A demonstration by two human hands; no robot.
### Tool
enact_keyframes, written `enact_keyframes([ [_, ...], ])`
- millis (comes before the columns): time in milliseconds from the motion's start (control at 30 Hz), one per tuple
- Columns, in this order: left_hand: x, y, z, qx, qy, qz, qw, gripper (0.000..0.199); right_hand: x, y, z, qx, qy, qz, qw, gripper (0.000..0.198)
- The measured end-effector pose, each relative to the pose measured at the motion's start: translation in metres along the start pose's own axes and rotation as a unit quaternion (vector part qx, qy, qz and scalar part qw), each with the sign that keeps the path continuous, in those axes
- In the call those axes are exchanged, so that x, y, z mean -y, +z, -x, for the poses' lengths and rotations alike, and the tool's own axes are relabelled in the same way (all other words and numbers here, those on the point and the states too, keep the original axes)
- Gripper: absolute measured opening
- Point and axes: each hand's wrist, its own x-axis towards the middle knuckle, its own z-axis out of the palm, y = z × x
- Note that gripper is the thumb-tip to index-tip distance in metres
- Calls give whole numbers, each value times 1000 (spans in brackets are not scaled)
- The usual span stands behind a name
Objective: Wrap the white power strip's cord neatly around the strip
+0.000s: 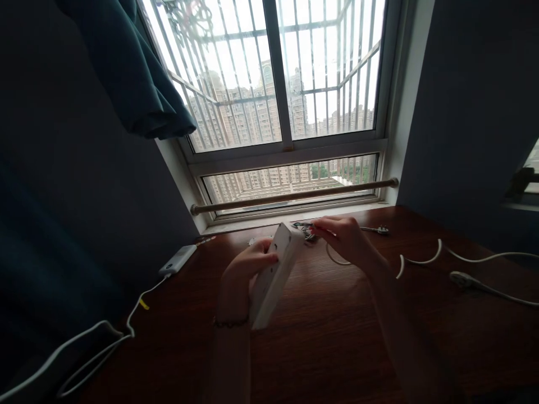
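My left hand [251,262] is closed around a long white casing [278,275], perhaps a power strip, which is tilted above the wooden table. Small dark holes show on the face under my thumb. By the casing's far end is a small tangle of thin dark and pale wires [309,231]. My right hand [343,235] is closed at that tangle with its fingertips pinched together. Something red shows at those fingers; it is too small and dim to name. A pale cable [334,258] curves on the table below my right hand.
On the dark wooden table [328,336], a white power strip [179,260] with a cord lies at left. A plug [382,230] lies at back right, with a white cable [475,260] and another cable end [463,279] nearer. Behind are a window and a rail [295,196]; a curtain [138,84] hangs left.
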Motion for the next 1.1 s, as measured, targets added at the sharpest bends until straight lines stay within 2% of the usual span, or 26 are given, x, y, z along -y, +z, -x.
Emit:
enact_keyframes([
  [100,0,19,-12,104,21,165,981,85,-8,2,1,-41,16,33,998,18],
  [167,-2,30,-16,153,11,287,946,83,-14,3,1,-62,34,50,996,16],
  [200,-4,34,-16,163,2,348,923,75,-17,3,1,-71,42,57,995,16],
  [267,-8,40,-13,129,-12,467,875,48,-19,4,1,-84,54,67,993,16],
  [333,-13,43,-7,48,-8,562,826,23,-20,5,2,-87,59,69,992,16],
  [433,-22,45,4,-42,32,640,766,23,-17,9,1,-86,73,69,991,16],
  [533,-33,47,11,-72,83,674,730,25,-11,13,-1,-109,80,66,989,20],
  [600,-39,47,12,-90,99,658,741,27,-7,13,-2,-130,75,66,986,23],
  [667,-42,48,13,-121,99,608,778,25,-3,11,-1,-125,82,68,986,27],
  [767,-43,50,14,-168,84,533,825,23,-3,8,0,-55,118,10,991,55],
  [833,-41,53,17,-177,80,514,836,22,-7,8,0,-6,146,-100,984,60],
  [933,-37,58,19,-146,73,534,830,18,-11,10,-1,23,189,-272,943,52],
  [1000,-35,59,17,-114,59,553,824,15,-11,11,-3,12,206,-331,921,40],
  [1033,-33,60,13,-97,46,546,831,13,-10,11,-4,-5,213,-346,914,35],
  [1100,-28,59,2,-71,12,459,886,10,-10,11,-5,-61,232,-370,897,35],
])
